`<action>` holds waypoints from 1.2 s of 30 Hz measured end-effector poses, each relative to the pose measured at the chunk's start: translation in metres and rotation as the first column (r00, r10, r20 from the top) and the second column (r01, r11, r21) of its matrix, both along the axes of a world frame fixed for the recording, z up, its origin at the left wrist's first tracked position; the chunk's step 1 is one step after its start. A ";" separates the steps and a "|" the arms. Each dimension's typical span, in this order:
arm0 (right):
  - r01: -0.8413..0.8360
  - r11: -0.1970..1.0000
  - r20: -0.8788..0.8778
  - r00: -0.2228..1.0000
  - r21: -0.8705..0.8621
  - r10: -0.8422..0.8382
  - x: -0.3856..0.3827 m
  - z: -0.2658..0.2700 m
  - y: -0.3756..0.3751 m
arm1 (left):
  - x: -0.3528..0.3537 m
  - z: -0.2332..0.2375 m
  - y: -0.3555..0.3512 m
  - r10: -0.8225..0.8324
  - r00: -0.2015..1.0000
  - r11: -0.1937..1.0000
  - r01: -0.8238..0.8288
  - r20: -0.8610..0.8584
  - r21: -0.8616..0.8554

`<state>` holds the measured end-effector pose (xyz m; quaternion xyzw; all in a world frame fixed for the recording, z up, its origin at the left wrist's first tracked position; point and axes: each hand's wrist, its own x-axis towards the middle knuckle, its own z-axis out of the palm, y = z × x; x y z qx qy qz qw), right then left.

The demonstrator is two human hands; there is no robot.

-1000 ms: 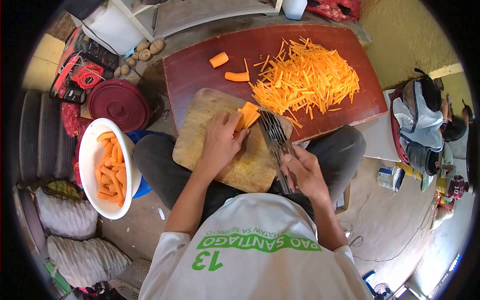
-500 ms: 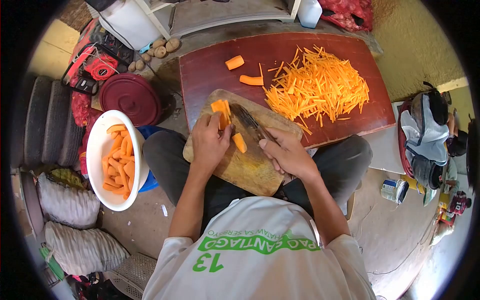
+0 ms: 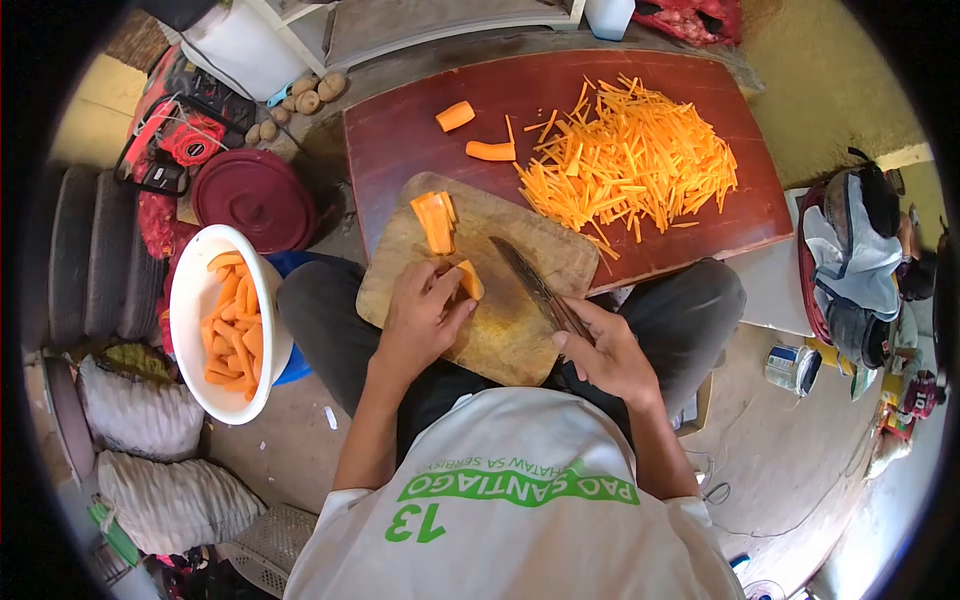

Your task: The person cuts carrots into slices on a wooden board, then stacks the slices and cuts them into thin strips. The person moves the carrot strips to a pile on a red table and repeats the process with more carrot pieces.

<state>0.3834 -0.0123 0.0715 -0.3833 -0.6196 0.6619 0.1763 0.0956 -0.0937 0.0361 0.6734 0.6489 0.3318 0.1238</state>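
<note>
My left hand (image 3: 422, 312) is closed around a short carrot piece (image 3: 469, 281) on the wooden cutting board (image 3: 500, 212). In my right hand (image 3: 608, 350) is a knife (image 3: 532, 280), its dark blade angled up and left over the board, apart from the carrot. Beyond my left fingers lie flat carrot slices (image 3: 434, 221) on the board. A large heap of carrot strips (image 3: 640, 160) covers the right part of the dark red table (image 3: 400, 130). Two carrot pieces lie left of the heap, a thick chunk (image 3: 455, 116) and a longer one (image 3: 490, 151).
A white basin (image 3: 186, 330) of peeled carrots stands at my left, near a maroon lid (image 3: 254, 200). Potatoes (image 3: 307, 95) lie on the floor behind it. Filled sacks (image 3: 140, 400) sit at far left. A jar (image 3: 792, 369) is on the floor at right.
My left hand has left the flat slices and moved nearer to me, onto the short carrot piece. The knife has swung away, right and toward me. The whole view has shifted slightly.
</note>
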 end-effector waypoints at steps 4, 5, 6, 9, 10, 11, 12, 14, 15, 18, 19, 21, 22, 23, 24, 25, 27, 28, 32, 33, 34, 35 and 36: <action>-0.030 1.000 0.031 0.999 -0.010 0.030 0.000 0.007 0.000 | 0.003 -0.005 0.007 -0.017 0.999 0.999 0.018 -0.029 0.045; -0.035 0.998 0.068 0.997 -0.045 0.038 0.001 0.012 0.001 | 0.005 -0.006 0.008 -0.011 1.000 0.999 0.011 -0.012 0.032; -0.039 0.996 0.105 0.993 -0.080 0.047 0.003 0.018 0.001 | 0.007 -0.007 0.010 -0.005 1.000 1.000 0.005 0.005 0.020; 0.010 0.999 0.101 0.995 -0.042 -0.006 0.008 0.012 -0.004 | 0.012 -0.005 0.013 0.012 1.000 1.000 -0.013 0.029 0.018; 0.027 0.999 0.085 0.996 -0.022 -0.025 0.009 0.009 -0.005 | 0.014 -0.005 0.014 0.016 0.999 1.000 -0.017 0.033 0.023; 0.043 0.999 0.070 0.997 -0.001 -0.043 0.011 0.006 -0.007 | 0.016 -0.008 0.015 0.013 0.999 0.999 -0.015 0.048 0.040; 0.047 0.999 0.060 0.997 0.005 -0.048 0.011 0.005 -0.008 | 0.018 -0.011 0.017 0.009 0.998 0.998 -0.013 0.063 0.058; 0.018 0.990 0.046 0.999 0.139 -0.024 0.008 0.000 -0.009 | 0.020 -0.014 0.019 0.008 0.998 0.997 -0.012 0.058 0.075; -0.014 0.964 0.047 0.999 0.266 0.002 0.005 -0.004 -0.009 | 0.022 -0.011 0.020 0.008 0.999 0.997 -0.011 0.041 0.075; -0.105 0.932 0.133 0.989 0.347 0.062 -0.002 0.007 -0.008 | 0.024 -0.011 0.023 0.000 1.000 0.996 0.002 -0.017 0.087; -0.134 0.937 0.172 0.982 0.324 0.082 -0.005 0.013 -0.007 | 0.024 -0.011 0.023 -0.003 0.999 0.996 0.006 -0.037 0.093; -0.135 0.916 0.170 0.983 0.378 0.075 -0.009 0.017 -0.008 | 0.022 -0.009 0.022 -0.052 0.989 0.997 0.059 -0.140 0.051; -0.136 0.904 0.168 0.983 0.405 0.073 -0.010 0.018 -0.009 | 0.021 -0.008 0.021 -0.077 0.979 0.996 0.083 -0.190 0.028; -0.145 0.897 0.170 0.982 0.418 0.080 -0.011 0.018 -0.010 | 0.021 -0.009 0.021 -0.078 0.979 0.996 0.083 -0.187 0.019; -0.152 0.890 0.171 0.982 0.431 0.085 -0.011 0.018 -0.011 | 0.021 -0.010 0.021 -0.081 0.980 0.996 0.084 -0.183 0.010; -0.158 0.883 0.174 0.981 0.443 0.088 -0.011 0.018 -0.012 | 0.021 -0.011 0.022 -0.086 0.980 0.996 0.088 -0.178 0.001; -0.179 0.855 0.206 0.975 0.486 0.087 -0.012 0.026 -0.017 | 0.020 -0.006 0.023 -0.100 0.988 0.995 0.102 -0.117 0.010; -0.189 0.841 0.223 0.971 0.507 0.084 -0.012 0.028 -0.020 | 0.018 -0.003 0.023 -0.108 0.991 0.994 0.110 -0.084 0.015; -0.145 0.932 0.175 0.981 0.332 0.090 -0.012 0.026 -0.032 | 0.011 -0.004 0.024 -0.107 0.994 0.994 0.106 -0.021 -0.031; -0.143 0.935 0.172 0.981 0.325 0.091 -0.014 0.028 -0.033 | 0.011 -0.005 0.024 -0.099 0.995 0.995 0.099 0.004 -0.020; -0.143 0.937 0.170 0.981 0.319 0.092 -0.016 0.030 -0.032 | 0.010 -0.006 0.025 -0.089 0.996 0.996 0.089 0.028 -0.007; -0.150 0.933 0.177 0.980 0.327 0.096 -0.017 0.032 -0.032 | 0.010 -0.007 0.025 -0.084 0.996 0.996 0.084 0.038 -0.004; -0.159 0.929 0.185 0.978 0.335 0.101 -0.018 0.034 -0.032 | 0.010 -0.008 0.025 -0.077 0.996 0.997 0.078 0.048 0.000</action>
